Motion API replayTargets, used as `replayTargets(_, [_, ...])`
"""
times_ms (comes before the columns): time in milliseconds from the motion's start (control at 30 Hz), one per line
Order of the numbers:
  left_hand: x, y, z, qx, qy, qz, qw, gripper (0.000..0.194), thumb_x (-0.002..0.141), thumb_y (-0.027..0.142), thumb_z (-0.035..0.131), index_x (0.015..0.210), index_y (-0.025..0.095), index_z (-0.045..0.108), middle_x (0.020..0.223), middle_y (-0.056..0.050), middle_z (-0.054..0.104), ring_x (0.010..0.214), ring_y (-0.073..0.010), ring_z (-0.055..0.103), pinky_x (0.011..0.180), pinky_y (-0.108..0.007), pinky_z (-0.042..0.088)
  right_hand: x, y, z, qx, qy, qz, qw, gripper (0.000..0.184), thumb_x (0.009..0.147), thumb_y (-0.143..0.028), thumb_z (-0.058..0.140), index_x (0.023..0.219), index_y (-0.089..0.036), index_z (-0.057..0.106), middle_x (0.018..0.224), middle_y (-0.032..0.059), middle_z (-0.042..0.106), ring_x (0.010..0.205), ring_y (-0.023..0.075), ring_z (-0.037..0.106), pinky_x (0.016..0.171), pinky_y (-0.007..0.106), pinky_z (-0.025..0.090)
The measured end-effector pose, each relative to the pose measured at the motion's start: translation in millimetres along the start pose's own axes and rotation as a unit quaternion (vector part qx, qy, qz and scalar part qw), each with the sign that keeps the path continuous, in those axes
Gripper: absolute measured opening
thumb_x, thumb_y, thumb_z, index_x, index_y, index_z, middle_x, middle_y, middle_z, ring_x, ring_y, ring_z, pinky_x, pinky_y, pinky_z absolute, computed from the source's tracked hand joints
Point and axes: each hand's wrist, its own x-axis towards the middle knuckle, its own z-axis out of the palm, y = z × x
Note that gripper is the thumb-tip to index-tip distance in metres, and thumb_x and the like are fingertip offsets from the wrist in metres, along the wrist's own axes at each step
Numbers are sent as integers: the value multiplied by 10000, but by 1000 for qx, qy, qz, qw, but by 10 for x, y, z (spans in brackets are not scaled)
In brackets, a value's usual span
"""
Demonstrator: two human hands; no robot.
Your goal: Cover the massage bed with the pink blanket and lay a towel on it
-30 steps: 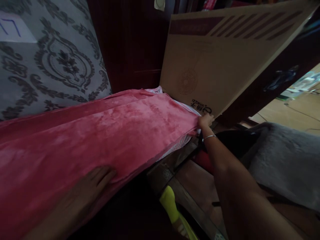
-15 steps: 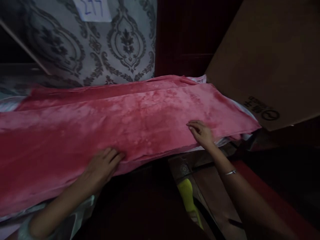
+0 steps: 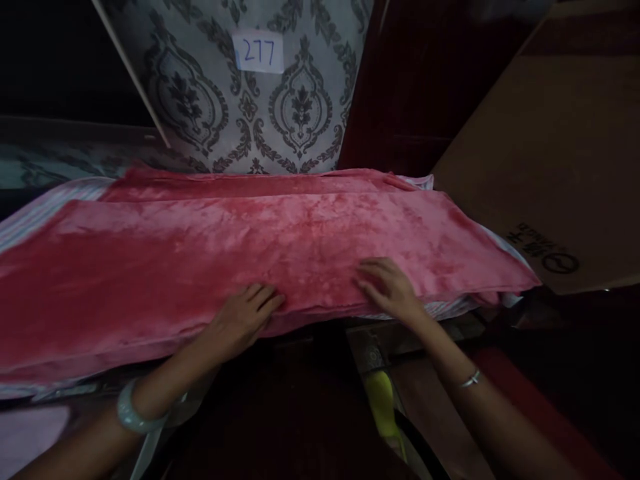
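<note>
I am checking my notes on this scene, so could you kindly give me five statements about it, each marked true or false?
1. The left hand is at the near edge of the pink cloth. True.
2. The wall label reads 584. False: the label reads 277.
3. A pale bangle is on the left arm. True.
4. The right hand is holding the cardboard. False: the right hand is over the cloth, apart from the cardboard.
5. The cardboard is near the cloth's right end. True.

The left hand (image 3: 246, 315) wears a thick, pale grey-green round bangle (image 3: 126, 410), the right hand (image 3: 395, 293) a slim, silver-coloured bracelet (image 3: 471, 379).
</note>
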Motion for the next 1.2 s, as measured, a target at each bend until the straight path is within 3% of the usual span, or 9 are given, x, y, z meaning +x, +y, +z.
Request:
replayTargets(100, [123,45,23,-20,17,-12,1000,259,997,191,451,1111,163,682,1071,-114,697,956,-232,625,791,-365,522,10,-403,248,40,-65,-57,995,340,977,-408,573,1258,-234,654,1265,120,634,1168,266,588,974,459,520])
replayTargets(233, [215,77,31,-84,56,-74,992,227,1009,196,456,1007,160,681,973,-77,704,898,-200,630,794,-348,524,7,-584,529,5,-82,-48,995,404,943,-303,603,1336,-214,595,1275,140,617,1161,298,570,965,505,513])
replayTargets(400, [155,111,34,-65,53,-70,994,229,1000,179,471,1087,159,682,1045,-97,697,960,-215,625,837,-365,526,-26,-575,678,-18,-38,-67,997,352,947,-110,464,1213,-211,671,1084,121,675,1005,259,609,870,437,539])
replayTargets(533, [25,91,25,-3,20,-17,1000,281,977,140,487,1194,155,664,1175,-139,674,1031,-265,604,822,-400,520,-85,-564,673,-13,-39,-91,995,290,968,-118,471,1120,-211,701,1045,106,688,984,247,617,851,420,537])
replayTargets(700, [-187,-17,-5,-2,41,-47,998,339,971,128,479,1273,157,631,1210,-141,657,1093,-265,582,911,-423,506,-111,-547,646,33,-46,-85,995,247,970,-141,508,1120,-215,690,1082,100,687,1010,239,627,874,421,539])
replayTargets(933, [-265,-162,-125,25,-18,-82,996,375,924,65,466,1231,155,660,1183,-143,681,1033,-265,618,853,-419,538,22,-519,692,-18,-56,-70,996,455,897,-72,456,1277,-210,666,1063,119,691,969,262,633,813,444,570])
replayTargets(1000, [-229,-215,-158,31,2,-90,995,371,930,56,453,1202,166,678,1139,-127,703,1003,-246,635,854,-408,547,78,-491,680,-19,-11,-81,996,498,900,-51,421,1277,-248,679,1074,102,710,983,249,651,828,433,579])
replayTargets(1100, [-247,-283,-121,54,84,-104,990,388,954,74,441,1237,191,678,1203,-124,704,1129,-252,623,953,-437,529,81,-432,689,-30,72,-103,992,524,925,-52,415,1326,-285,659,1213,86,712,1137,252,635,974,478,546])
replayTargets(1200, [-376,-312,16,41,64,-98,992,407,969,91,428,1284,208,660,1295,-121,680,1222,-258,602,998,-461,522,-30,-352,774,-57,30,-114,991,535,925,-47,442,1371,-275,630,1312,91,681,1243,269,596,1013,517,531])
